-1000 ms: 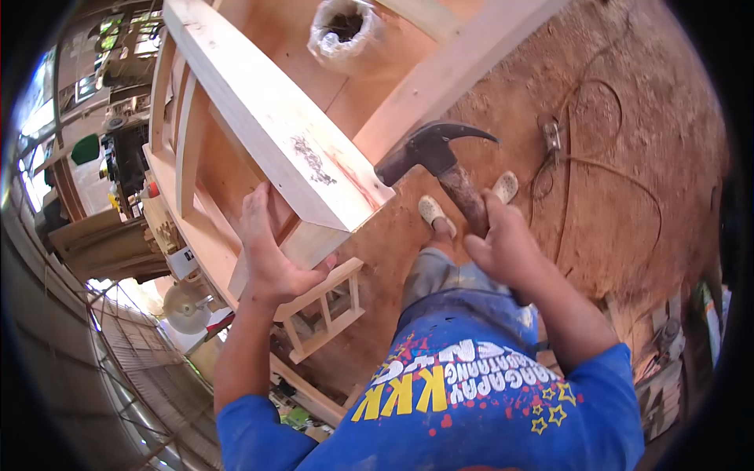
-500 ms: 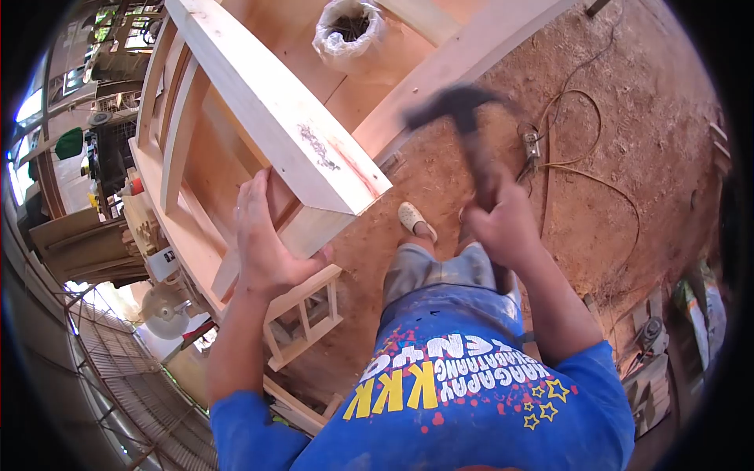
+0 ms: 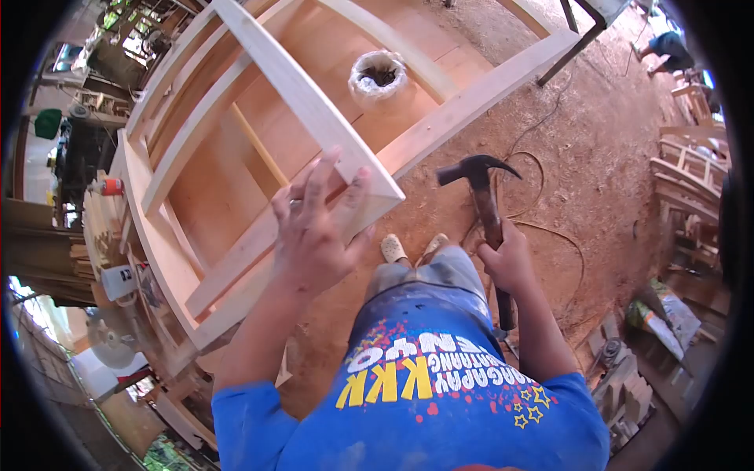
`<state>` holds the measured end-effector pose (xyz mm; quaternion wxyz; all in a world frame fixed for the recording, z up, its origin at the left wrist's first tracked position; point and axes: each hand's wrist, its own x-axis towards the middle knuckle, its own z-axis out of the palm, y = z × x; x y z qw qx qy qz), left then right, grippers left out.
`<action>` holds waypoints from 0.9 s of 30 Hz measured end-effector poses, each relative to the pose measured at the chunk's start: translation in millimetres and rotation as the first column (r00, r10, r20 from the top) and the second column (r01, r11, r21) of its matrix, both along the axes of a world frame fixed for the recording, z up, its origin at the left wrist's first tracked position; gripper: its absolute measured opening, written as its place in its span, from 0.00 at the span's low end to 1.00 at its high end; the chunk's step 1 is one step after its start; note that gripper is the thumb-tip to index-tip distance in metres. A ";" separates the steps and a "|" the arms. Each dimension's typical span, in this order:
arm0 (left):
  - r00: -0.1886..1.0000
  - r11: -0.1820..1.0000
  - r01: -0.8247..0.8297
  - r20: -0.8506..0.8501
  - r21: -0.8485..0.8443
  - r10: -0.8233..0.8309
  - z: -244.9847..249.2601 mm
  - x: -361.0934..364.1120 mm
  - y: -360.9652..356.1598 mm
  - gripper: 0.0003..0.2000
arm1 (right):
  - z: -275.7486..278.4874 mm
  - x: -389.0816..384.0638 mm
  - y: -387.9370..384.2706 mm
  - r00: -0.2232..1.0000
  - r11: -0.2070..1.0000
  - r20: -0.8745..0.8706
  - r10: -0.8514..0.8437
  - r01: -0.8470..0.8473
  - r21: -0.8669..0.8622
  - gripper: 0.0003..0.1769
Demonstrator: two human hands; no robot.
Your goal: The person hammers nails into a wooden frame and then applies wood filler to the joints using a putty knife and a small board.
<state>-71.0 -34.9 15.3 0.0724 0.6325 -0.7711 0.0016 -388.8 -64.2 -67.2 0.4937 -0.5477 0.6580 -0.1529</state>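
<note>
A claw hammer point(image 3: 488, 206) with a dark head and brown handle is held upright in my right hand point(image 3: 510, 255), its fingers wrapped round the lower handle. Its head is apart from the wood. To the left, my left hand point(image 3: 318, 235) reaches over the near corner of a large pale wooden frame point(image 3: 314, 102). The fingers are spread and slightly blurred, some lying across the end of the long rail. Whether the palm presses on the wood is hidden. Curved slats point(image 3: 196, 118) run across the frame's left side.
A plastic-lined round container point(image 3: 378, 74) sits on the brown panel inside the frame. A cable point(image 3: 577, 243) loops over the dirt floor to the right. Wooden pieces point(image 3: 691, 173) are stacked at the far right, and a person point(image 3: 671, 49) is at the upper right.
My left hand has moved from the frame's inner side over onto its corner. The hammer, blurred by motion before, is now sharper and more upright. The view has shifted, showing more of the frame.
</note>
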 end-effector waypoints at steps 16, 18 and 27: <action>0.516 0.954 -0.301 -0.842 -0.006 0.157 31.9 -7.1 -79.7 0.06 | 26.1 5.3 -147.9 0.990 0.995 0.095 0.101 -0.098 -0.034 0.13; 0.594 0.948 -0.314 -0.766 0.060 0.245 43.1 -12.1 -135.7 0.07 | 17.4 1.4 -191.4 0.976 0.987 0.154 0.154 -0.144 -0.072 0.14; 0.831 0.620 -0.520 0.181 0.587 0.526 -51.1 -21.4 -320.4 0.13 | 23.0 8.5 -312.8 0.927 0.949 0.213 0.308 -0.282 -0.142 0.16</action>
